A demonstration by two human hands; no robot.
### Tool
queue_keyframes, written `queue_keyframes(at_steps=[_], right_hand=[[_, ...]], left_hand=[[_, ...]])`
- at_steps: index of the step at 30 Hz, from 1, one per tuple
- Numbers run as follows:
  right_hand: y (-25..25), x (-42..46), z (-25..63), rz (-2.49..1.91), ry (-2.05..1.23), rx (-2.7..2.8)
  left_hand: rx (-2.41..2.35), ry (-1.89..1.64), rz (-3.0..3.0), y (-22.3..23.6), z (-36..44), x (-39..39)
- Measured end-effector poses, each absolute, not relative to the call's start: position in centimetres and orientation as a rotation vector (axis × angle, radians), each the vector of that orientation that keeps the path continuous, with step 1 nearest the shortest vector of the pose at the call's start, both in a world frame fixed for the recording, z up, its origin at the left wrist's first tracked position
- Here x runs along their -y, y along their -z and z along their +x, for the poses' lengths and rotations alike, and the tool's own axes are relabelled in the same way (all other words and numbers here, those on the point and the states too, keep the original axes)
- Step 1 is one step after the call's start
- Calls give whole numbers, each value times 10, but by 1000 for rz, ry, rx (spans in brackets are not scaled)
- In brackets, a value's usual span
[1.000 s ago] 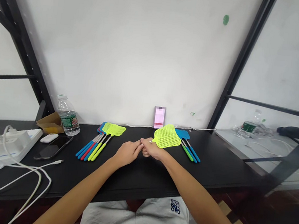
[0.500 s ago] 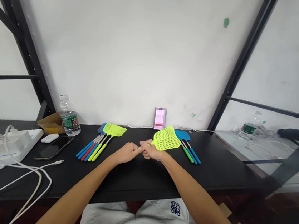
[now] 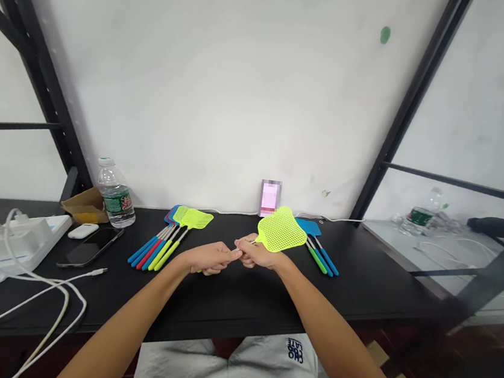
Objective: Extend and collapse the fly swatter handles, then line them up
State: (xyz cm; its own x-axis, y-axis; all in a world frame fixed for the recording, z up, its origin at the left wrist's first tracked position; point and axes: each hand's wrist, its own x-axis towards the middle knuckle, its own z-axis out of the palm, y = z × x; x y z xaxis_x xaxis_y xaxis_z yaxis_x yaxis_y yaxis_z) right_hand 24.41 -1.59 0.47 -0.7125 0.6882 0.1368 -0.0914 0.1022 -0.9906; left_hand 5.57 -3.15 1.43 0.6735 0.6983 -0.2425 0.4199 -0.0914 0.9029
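Observation:
Both hands are closed on one yellow-green fly swatter (image 3: 282, 230) above the middle of the table. My right hand (image 3: 257, 254) wraps round its metal shaft just below the perforated head. My left hand (image 3: 211, 258) grips the handle, most of which is hidden by the fingers; a bit of its yellow end shows beneath. The hands nearly touch at the thumbs. To the left lies a row of several fly swatters (image 3: 161, 245) with blue, red and yellow handles, heads toward the wall. On the right, swatters with blue and green handles (image 3: 322, 258) lie partly behind the held head.
A phone (image 3: 270, 198) leans on the wall. On the left are a water bottle (image 3: 117, 198), a cardboard box (image 3: 87, 206), a white case (image 3: 83, 231), a dark phone (image 3: 90, 248), a power strip (image 3: 30, 255) and loose white cables (image 3: 71, 296). Black frame posts (image 3: 414, 104) flank the table.
My left hand has slid a little to the left along the swatter, its fingers now closer to the handle's end. My right hand stays nearly in place; the swatter's head has tilted up slightly.

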Motion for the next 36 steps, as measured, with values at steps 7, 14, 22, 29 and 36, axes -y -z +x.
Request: queue_keyframes(at_steps=[7, 14, 22, 29, 36], right_hand=[[-11, 16, 249, -607, -1678, 1780], [-12, 9, 259, -618, -1674, 1752], [-19, -10, 303, -719, -1427, 1410], [-3, -15, 293, -916, -1474, 1496], [4, -18, 290, -1051, -1435, 1597]], left_hand=[[-876, -195, 1565, -22, 53, 33], [-882, -192, 1532, -22, 47, 31], [-1124, -589, 1680, -6, 26, 10], [-1509, -975, 2344, 9, 45, -1], [-1724, -776, 2475, 24, 41, -11]])
